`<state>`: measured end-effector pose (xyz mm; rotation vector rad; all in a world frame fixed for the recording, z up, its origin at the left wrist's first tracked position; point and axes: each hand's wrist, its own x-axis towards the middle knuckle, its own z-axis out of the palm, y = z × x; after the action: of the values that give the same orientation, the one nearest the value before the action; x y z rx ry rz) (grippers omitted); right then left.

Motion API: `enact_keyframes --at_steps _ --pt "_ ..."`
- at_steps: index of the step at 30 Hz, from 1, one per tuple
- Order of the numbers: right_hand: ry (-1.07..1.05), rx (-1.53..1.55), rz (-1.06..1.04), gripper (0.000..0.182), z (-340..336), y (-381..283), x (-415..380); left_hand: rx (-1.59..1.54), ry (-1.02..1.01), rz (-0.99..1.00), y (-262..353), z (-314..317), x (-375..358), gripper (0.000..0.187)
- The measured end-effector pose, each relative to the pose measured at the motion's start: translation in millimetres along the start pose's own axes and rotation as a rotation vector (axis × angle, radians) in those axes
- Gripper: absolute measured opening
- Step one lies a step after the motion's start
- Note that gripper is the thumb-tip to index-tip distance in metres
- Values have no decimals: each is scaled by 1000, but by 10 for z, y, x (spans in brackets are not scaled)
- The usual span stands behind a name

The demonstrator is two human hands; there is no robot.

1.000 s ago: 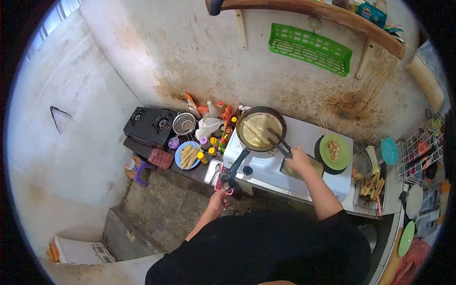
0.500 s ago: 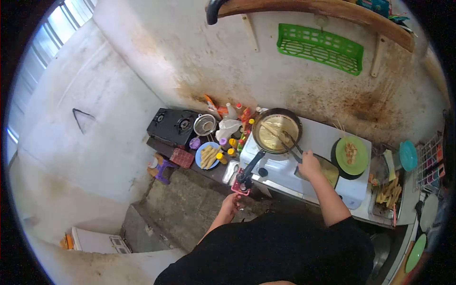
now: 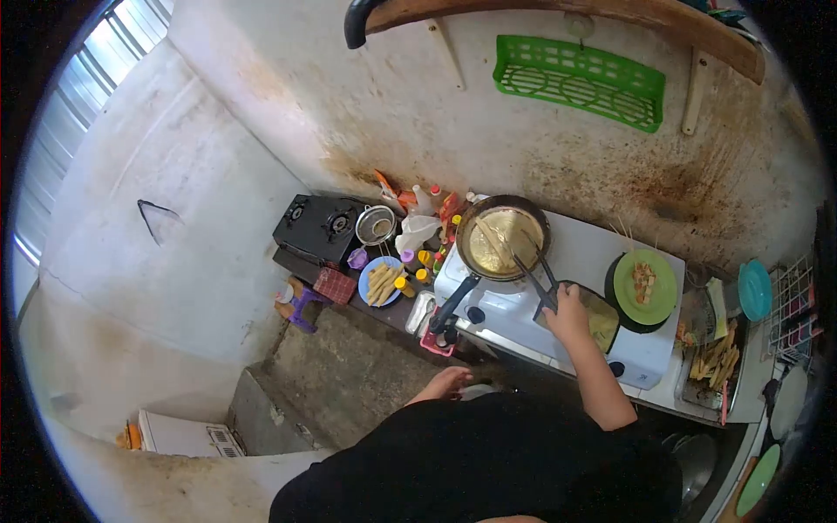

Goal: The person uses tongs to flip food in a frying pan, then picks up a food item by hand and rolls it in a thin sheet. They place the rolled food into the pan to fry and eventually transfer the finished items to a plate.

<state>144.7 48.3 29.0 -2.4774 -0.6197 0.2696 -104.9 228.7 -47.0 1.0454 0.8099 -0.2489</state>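
Observation:
My right hand is closed round black tongs, whose spread tips reach over the right side of the frying pan. A long pale roll lies in the pan's oil, left of the tips and apart from them. The pan's black handle points down toward me. My left hand is low in front of my body, fingers loosely stretched, with nothing visible in it. Just above it is a small pink basket.
A blue plate of rolls sits left among bottles, near a strainer and a black stove. Right of the pan are a rectangular tray, a green plate with skewered food and a container of fried pieces. A green rack hangs above.
My left hand has moved down and right, away from the pink basket toward my body. The tongs have drawn back from the roll, and their arms are wider apart.

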Motion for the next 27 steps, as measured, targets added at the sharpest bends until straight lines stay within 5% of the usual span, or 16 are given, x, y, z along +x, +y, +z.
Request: enact_keyframes --at_steps 8,12,13,18,22,25,27 --pt "66 -1 61 59 117 17 -64 670 -706 197 168 228 455 32" --pt "125 -47 106 62 305 -128 -1 583 -676 62 374 -200 426 31" --pt "150 -43 113 62 332 -209 13 699 -676 194 380 -375 476 30" --pt "220 -3 183 55 510 -732 123 538 -368 227 175 -1332 941 25" --pt "277 8 154 49 737 -935 163 232 -148 69 806 -1416 612 26" --pt "333 -13 164 42 840 -1009 33 117 -175 71 901 -1483 783 27" --pt "257 -9 256 54 849 -1034 -108 36 -252 -6 1036 -1356 805 28"
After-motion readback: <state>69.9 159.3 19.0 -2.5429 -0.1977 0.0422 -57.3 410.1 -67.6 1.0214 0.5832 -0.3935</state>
